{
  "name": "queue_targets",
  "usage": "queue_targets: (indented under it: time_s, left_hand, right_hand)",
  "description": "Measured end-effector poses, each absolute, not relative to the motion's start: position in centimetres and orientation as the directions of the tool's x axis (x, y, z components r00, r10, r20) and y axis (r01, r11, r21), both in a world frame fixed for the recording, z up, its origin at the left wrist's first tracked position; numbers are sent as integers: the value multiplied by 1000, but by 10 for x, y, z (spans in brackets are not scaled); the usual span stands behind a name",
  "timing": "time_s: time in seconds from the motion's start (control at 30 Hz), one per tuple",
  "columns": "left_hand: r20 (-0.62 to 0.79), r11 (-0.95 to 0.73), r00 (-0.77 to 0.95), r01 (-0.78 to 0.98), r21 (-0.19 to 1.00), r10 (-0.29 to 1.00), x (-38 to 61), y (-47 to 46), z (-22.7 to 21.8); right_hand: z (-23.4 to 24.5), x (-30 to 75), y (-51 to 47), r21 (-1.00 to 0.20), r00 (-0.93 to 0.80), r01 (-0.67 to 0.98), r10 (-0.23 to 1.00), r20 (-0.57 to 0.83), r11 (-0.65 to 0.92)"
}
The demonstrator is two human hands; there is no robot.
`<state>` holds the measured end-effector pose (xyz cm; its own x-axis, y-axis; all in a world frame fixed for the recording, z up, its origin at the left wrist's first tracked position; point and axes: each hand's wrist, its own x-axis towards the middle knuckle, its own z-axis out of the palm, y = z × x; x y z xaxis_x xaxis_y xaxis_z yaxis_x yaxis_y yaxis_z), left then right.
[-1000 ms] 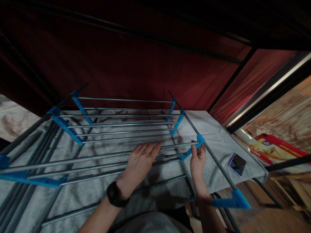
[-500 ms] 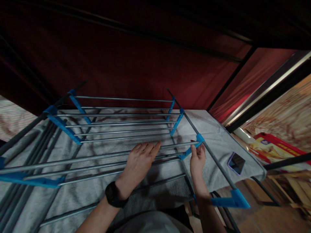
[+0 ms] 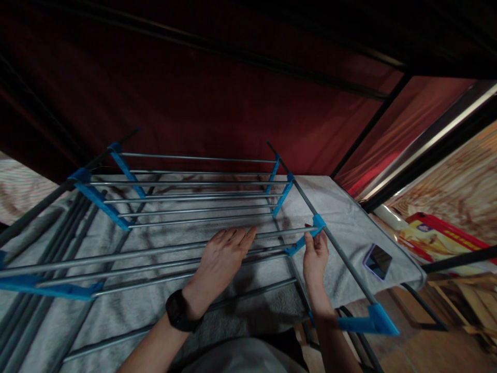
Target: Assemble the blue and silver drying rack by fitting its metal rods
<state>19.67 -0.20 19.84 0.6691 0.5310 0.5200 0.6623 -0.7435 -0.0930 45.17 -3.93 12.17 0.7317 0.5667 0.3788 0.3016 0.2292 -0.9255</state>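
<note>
A rack of grey metal tubes joined by blue plastic connectors stands tilted before me. My left hand (image 3: 223, 264), wearing a black watch (image 3: 178, 311), lies over the front metal tube (image 3: 147, 253), its fingers close together and bent across it. At that tube's right end, my right hand (image 3: 316, 261) pinches a blue connector (image 3: 319, 221) where it meets the side pole (image 3: 347, 264). The thumb is on the near side; the other fingers are partly hidden behind the connector. Further back, more tubes (image 3: 202, 183) span between blue connectors (image 3: 101, 202).
Under the rack lies a grey cloth (image 3: 310, 194). A phone (image 3: 378, 261) rests on it at right. Several loose tubes (image 3: 58, 254) lie at left. A blue connector (image 3: 375, 321) juts out near me. Behind hangs dark red fabric (image 3: 217, 114); a red-yellow box (image 3: 438, 238) sits far right.
My left wrist has shifted very slightly to the left. Both hands otherwise keep their places on the tube and the connector, and the rack looks unmoved.
</note>
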Motion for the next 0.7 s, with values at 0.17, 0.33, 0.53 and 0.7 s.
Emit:
queue_targets:
  time_s: [0.17, 0.33, 0.53, 0.7]
  left_hand:
    - [519, -743, 671, 662, -97, 530, 196, -2, 199]
    - [508, -738, 672, 668, -101, 539, 197, -1, 198]
    - [487, -733, 674, 674, -95, 556, 199, -4, 203]
    - [477, -739, 671, 671, -64, 568, 199, -4, 203]
  right_hand:
    - [119, 452, -41, -928, 731, 305, 572, 371, 213]
    - [117, 452, -40, -918, 721, 338, 570, 393, 205]
    - [120, 446, -40, -914, 716, 360, 572, 399, 187]
    - [118, 444, -41, -911, 719, 379, 566, 402, 165]
